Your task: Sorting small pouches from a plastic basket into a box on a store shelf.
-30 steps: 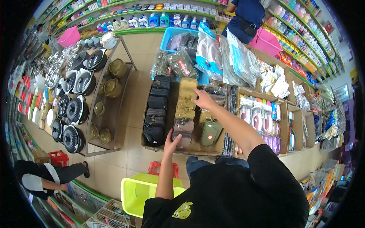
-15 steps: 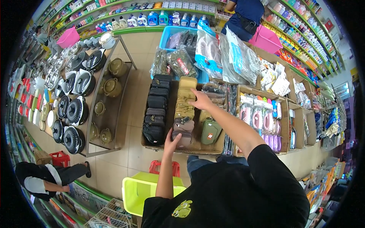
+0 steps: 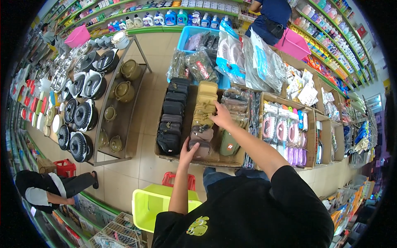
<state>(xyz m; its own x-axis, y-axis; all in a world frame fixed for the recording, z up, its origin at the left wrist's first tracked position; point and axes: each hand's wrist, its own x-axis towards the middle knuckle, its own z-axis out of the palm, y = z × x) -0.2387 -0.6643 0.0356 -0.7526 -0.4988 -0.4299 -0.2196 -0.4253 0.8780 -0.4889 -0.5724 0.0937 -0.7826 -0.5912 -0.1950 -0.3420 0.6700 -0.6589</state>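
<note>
A row of tan zip pouches [image 3: 205,99] runs down the middle of a cardboard box [image 3: 188,159], with brown pouches [image 3: 201,151] at its near end. My left hand [image 3: 188,153] grips the nearest brown pouch from its left side, thumb over the front; its other fingers are partly hidden. Against the right side of the tan row rests my right hand [image 3: 223,117], thumb and forefinger apart. Black pouches [image 3: 173,108] form the left row. On the right lie a green pouch [image 3: 228,144], partly behind my right forearm, and plastic-wrapped brown pouches [image 3: 235,99].
Beyond the box stands a blue tub [image 3: 182,39] with wrapped goods. Boxes of packaged items [image 3: 285,124] adjoin on the right. A pan rack [image 3: 142,53] is at the left. A yellow-green tub [image 3: 142,211] and red stool [image 3: 191,182] stand near me. Another person [image 3: 271,18] works beyond.
My right hand has come slightly nearer along the tan row, its forearm now covering more of the green pouch. The left hand keeps its place on the brown pouch. The view has shifted slightly.
</note>
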